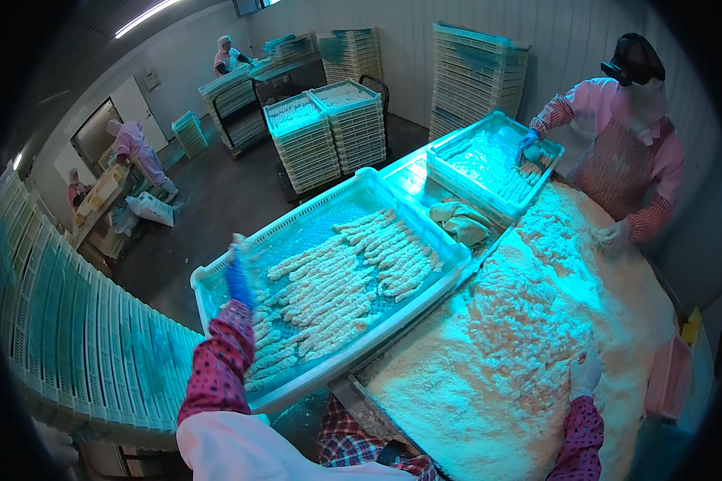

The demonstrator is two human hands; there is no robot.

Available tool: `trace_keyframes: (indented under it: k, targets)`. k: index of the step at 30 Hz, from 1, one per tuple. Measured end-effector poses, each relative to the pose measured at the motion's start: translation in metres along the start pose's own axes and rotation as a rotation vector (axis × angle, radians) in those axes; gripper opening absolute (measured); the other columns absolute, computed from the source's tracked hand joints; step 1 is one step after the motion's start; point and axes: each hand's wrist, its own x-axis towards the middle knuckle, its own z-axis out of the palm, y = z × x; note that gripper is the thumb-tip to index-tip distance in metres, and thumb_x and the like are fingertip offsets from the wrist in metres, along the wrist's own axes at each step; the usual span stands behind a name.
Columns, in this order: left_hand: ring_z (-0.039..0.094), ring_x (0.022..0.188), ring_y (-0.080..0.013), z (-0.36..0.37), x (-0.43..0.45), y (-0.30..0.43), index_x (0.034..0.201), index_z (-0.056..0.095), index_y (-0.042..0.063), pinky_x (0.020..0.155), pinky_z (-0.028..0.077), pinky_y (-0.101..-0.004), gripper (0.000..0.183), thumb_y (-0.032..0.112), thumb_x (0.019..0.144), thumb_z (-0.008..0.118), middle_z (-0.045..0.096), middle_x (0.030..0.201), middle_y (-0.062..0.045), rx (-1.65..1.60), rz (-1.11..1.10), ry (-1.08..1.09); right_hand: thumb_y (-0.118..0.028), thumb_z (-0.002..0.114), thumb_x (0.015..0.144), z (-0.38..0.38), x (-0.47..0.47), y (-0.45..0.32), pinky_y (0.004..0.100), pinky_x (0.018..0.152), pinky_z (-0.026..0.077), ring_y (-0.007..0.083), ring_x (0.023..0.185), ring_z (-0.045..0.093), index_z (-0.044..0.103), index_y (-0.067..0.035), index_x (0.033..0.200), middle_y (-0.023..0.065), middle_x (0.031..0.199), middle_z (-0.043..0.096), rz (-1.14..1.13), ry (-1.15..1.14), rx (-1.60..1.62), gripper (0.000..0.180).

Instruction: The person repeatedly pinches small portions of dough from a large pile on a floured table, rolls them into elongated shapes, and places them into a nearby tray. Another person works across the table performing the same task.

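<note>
A white plastic tray (pixel 361 346) in front of me holds rows of long, crumb-coated food sticks (pixel 328 288). Over its left end is my left hand (pixel 239 279), in a blue glove and blurred; whether it holds a piece cannot be made out. My right hand (pixel 586 376), in a white glove, rests in a large heap of pale breadcrumbs (pixel 469 361) on the metal-edged table. Uncoated-looking strips or clumps lie among the crumbs near it, and its fingertips are partly hidden. Both my forearms wear pink dotted sleeves.
A co-worker (pixel 626 138) across the crumbs reaches into a second tray (pixel 475 195). A crumpled cloth (pixel 460 222) lies between the trays. Tall tray stacks (pixel 96 337) stand at my left, with more stacks (pixel 331 138) beyond. A pink basket (pixel 668 377) is at the right. Other people work farther back.
</note>
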Motion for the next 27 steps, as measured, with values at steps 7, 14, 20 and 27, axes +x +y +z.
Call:
trace_keyframes:
  k: [7,14,20,27]
  targets:
    - [0.055,0.102,-0.0174,-0.158,0.117,-0.045,0.125,0.05,0.006,0.092,0.041,-0.0312,0.047,0.039,0.093,0.047,0.057,0.115,-0.009,1.054,-0.061,-0.169,-0.004,0.066,0.068,0.004,0.005,0.034,0.0278,0.062,0.045,0.0131,0.067,0.054,0.054,-0.008,0.08,0.0013,0.07,0.053,0.049,0.027,0.466,0.017]
    - [0.054,0.106,-0.0185,-0.155,0.118,-0.025,0.127,0.049,0.003,0.095,0.039,-0.0311,0.041,0.027,0.093,0.049,0.055,0.121,-0.01,0.789,0.211,-0.274,-0.006,0.065,0.076,-0.098,-0.076,-0.056,0.0293,0.068,0.047,0.0142,0.075,0.055,0.057,-0.007,0.086,0.0038,0.081,0.058,-0.25,0.15,0.877,0.013]
    - [0.052,0.11,-0.0205,0.013,-0.078,-0.035,0.128,0.049,0.001,0.096,0.038,-0.0319,0.038,0.016,0.093,0.05,0.053,0.125,-0.011,0.43,0.225,-0.762,-0.02,0.073,0.07,-0.095,-0.212,-0.048,0.0411,0.084,0.047,0.0275,0.106,0.054,0.064,-0.012,0.102,0.0118,0.107,0.061,-0.297,-0.624,0.691,0.034]
    - [0.043,0.117,-0.0383,0.105,-0.323,-0.158,0.133,0.041,0.008,0.097,0.038,-0.0455,0.079,0.038,0.069,0.075,0.043,0.132,-0.019,0.91,0.852,-1.705,-0.024,0.069,0.072,-0.075,-0.245,-0.033,0.0404,0.075,0.046,0.0299,0.086,0.058,0.061,-0.005,0.095,0.0123,0.086,0.06,-0.149,-0.03,0.309,0.031]
